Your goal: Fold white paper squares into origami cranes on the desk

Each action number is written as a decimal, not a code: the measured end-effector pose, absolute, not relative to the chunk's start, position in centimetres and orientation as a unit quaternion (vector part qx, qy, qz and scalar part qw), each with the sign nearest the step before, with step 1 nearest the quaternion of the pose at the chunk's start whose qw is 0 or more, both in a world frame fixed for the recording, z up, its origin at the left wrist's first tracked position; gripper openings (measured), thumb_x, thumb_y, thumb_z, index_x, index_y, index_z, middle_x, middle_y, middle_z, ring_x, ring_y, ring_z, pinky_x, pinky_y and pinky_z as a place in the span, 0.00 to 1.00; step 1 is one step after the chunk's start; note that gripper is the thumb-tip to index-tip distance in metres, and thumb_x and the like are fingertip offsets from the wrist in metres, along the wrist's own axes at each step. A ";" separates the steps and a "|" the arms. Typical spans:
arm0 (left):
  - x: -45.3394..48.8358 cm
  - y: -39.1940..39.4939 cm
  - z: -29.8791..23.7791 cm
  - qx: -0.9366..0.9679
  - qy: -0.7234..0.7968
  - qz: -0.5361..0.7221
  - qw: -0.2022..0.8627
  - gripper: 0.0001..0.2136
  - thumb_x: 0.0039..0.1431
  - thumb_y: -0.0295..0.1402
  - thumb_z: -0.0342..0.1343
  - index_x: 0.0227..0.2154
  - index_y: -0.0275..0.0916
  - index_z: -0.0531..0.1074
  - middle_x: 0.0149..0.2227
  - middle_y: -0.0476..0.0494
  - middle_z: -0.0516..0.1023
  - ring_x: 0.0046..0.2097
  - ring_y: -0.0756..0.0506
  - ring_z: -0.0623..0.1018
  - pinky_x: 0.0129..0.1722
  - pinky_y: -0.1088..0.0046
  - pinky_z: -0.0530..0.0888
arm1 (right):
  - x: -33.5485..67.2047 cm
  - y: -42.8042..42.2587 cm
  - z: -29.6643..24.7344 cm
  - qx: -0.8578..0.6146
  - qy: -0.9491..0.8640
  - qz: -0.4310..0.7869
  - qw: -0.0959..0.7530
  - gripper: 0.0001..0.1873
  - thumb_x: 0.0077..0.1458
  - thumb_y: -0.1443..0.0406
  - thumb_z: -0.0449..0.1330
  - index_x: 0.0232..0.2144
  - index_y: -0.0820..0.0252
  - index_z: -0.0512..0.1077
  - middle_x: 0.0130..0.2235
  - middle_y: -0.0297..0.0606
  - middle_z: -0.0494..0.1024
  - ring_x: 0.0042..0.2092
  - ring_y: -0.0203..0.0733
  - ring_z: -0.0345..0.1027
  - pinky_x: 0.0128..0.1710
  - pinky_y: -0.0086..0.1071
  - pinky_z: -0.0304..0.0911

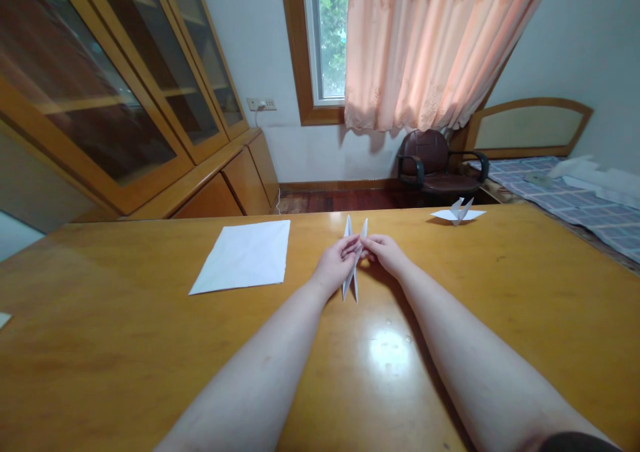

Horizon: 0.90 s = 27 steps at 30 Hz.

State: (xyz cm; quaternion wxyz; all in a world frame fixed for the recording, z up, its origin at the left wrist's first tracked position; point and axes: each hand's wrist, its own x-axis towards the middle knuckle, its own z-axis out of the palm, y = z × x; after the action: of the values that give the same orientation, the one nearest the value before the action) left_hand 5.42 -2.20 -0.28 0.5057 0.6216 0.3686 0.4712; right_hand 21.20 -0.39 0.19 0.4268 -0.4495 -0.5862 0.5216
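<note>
Two bare hands close together over a counter (pixel 333 399), working on folded white paper. The left hand (pixel 333 264) has its thumb and fingers closed on the middle of the folded paper (pixel 351 273); the right hand (pixel 384 249) pinches it from the opposite side, near the upper part. The piece lies between the two hands, its long axis pointing away from the person: two narrow points project beyond the fingers on the far side, and two more toward the person on the near side. The fingers hide its centre. Both forearms enter from the near edge, a dark cuff (pixel 577 442) showing at the right one. To the left of the left hand, well apart from it, a flat white sheet (pixel 247 255) lies on the counter. To the right of the right hand and farther off, near the far edge, stands a white paper bird (pixel 457 215) with spread wings. Beyond the hands, past the counter: a window (pixel 333 32) and a pink curtain (pixel 415 45) straight ahead; a dark red armchair (pixel 427 155) and a bed (pixel 530 179) with a checked cover ahead to the right; a glass-doored wooden cabinet (pixel 200 152) ahead to the left.
</note>
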 end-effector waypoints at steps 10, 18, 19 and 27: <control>4.8 -3.2 0.9 0.786 0.374 0.440 0.223 0.19 0.58 0.26 0.50 0.53 0.40 0.66 0.57 0.41 0.68 0.58 0.45 0.68 0.60 0.62 0.64 | 21.3 -0.5 0.5 -0.456 -0.525 0.568 0.441 0.12 0.41 0.58 0.62 0.19 0.61 0.68 0.17 0.30 0.66 0.20 0.32 0.57 0.22 0.28 0.53; 4.4 -1.9 0.0 0.571 0.479 0.554 0.371 0.22 0.61 0.32 0.49 0.58 0.38 0.58 0.61 0.34 0.61 0.60 0.43 0.66 0.59 0.59 0.63 | 21.4 0.0 -0.1 -0.452 -0.478 0.576 0.485 0.10 0.42 0.60 0.60 0.27 0.61 0.74 0.26 0.37 0.76 0.27 0.38 0.66 0.27 0.30 0.58; 4.5 -1.6 -0.3 0.534 0.483 0.539 0.437 0.23 0.60 0.32 0.50 0.58 0.37 0.58 0.59 0.33 0.64 0.57 0.42 0.69 0.57 0.60 0.66 | 21.4 0.0 -0.2 -0.448 -0.478 0.582 0.482 0.11 0.42 0.59 0.61 0.28 0.61 0.74 0.26 0.37 0.76 0.27 0.38 0.66 0.27 0.30 0.59; 5.2 -1.5 -0.7 0.492 0.436 0.510 0.555 0.13 0.50 0.27 0.58 0.41 0.35 0.70 0.41 0.39 0.79 0.43 0.44 0.78 0.45 0.65 0.74 | 21.2 -0.1 -0.2 -0.454 -0.494 0.581 0.461 0.16 0.41 0.56 0.64 0.30 0.62 0.74 0.26 0.35 0.76 0.26 0.36 0.66 0.26 0.29 0.59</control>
State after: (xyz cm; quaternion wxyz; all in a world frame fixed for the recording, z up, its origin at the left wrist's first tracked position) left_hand 5.23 -1.53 -0.66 0.5546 0.4922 0.4363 0.5098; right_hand 21.20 -0.14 -0.16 0.4611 -0.4537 -0.4939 0.5810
